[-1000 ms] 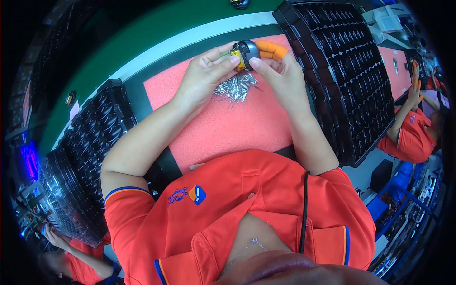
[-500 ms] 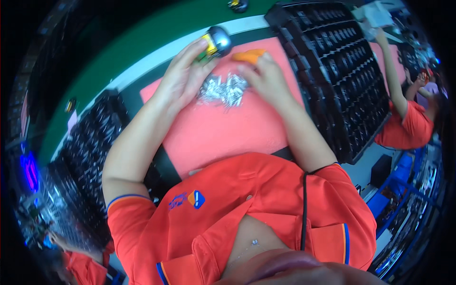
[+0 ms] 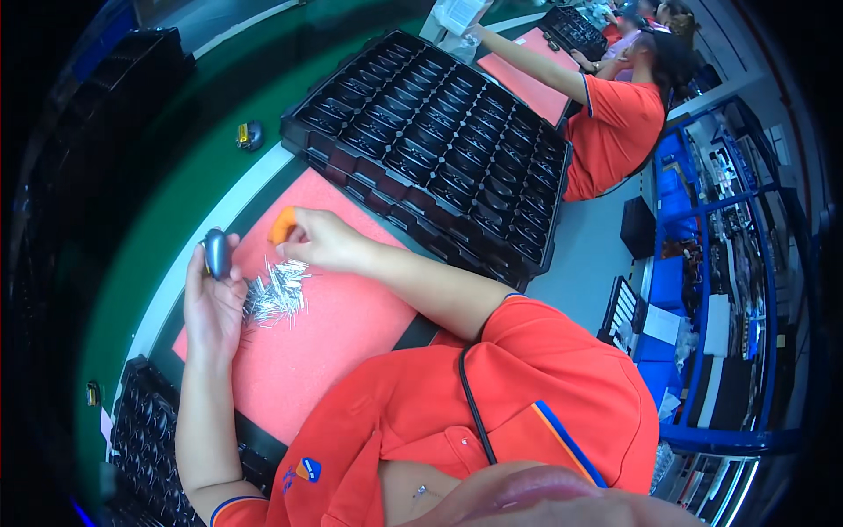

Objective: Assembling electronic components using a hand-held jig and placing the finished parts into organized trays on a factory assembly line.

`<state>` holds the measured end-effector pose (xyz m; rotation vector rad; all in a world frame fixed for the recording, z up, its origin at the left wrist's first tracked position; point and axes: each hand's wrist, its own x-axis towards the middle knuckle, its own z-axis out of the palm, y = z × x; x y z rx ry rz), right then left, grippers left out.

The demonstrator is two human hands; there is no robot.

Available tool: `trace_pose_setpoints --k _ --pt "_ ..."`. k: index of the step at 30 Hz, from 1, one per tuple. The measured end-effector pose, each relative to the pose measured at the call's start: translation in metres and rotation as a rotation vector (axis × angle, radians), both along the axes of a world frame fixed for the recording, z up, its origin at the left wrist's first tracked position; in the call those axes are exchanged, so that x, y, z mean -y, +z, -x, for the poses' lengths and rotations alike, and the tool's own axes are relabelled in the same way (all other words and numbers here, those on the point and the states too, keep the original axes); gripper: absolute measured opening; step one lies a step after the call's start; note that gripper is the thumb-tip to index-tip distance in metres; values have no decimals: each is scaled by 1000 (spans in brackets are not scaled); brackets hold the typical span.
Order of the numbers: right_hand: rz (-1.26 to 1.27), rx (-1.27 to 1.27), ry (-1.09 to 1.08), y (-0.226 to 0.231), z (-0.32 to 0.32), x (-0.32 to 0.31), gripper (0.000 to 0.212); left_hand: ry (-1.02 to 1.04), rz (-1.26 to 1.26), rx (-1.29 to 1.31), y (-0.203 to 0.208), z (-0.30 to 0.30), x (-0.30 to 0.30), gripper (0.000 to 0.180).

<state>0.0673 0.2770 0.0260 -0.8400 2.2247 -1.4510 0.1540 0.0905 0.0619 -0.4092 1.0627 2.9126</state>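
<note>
My left hand [image 3: 213,303] is closed round a rounded, dark grey, mouse-shaped device [image 3: 218,253] with a bit of yellow at its side, held up over the far left edge of the pink mat [image 3: 325,351]. Bent fingers and thumb come together on my right hand [image 3: 320,239], just right of the device and apart from it. Something orange [image 3: 282,226] covers or sits at those fingertips; whether it is held or worn I cannot tell. Below and between both hands a loose heap of thin silvery pins [image 3: 279,294] lies on the mat.
Stacked black compartment trays [image 3: 430,145] stand beyond my right arm. Another black tray [image 3: 162,422] is at the lower left. A green conveyor belt [image 3: 189,189] runs past the mat, carrying a similar grey-and-yellow device [image 3: 249,135]. At the upper right sits a co-worker in red [image 3: 619,123].
The view has swung to the right, bringing the trays and co-worker further in. The device has turned so its grey shell faces me more. My right hand keeps its bent fingers near the heap.
</note>
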Motion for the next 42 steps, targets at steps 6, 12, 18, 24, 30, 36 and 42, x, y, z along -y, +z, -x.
trace_pose_setpoints --k 6,12,18,24,30,36,42 --pt "380 356 -109 -3 -4 -14 30 -125 245 43 13 -10 -19 43" --pt "481 386 -200 19 -14 -15 34 -244 629 6 7 -15 -17 52" --pt "478 284 -307 55 -29 -8 21 -229 736 -112 2 -19 -14 53" --pt "482 -57 -200 49 -34 -13 17 -250 602 -184 0 -10 -21 45" --pt "243 -441 -65 44 -40 -1 15 -219 597 -271 -6 -16 -17 49" --pt "246 -417 -51 44 -38 -1 14 -195 606 -287 -6 -15 -17 49" --pt "259 -497 -192 40 -44 4 18 -239 565 -223 1 -15 -15 47"
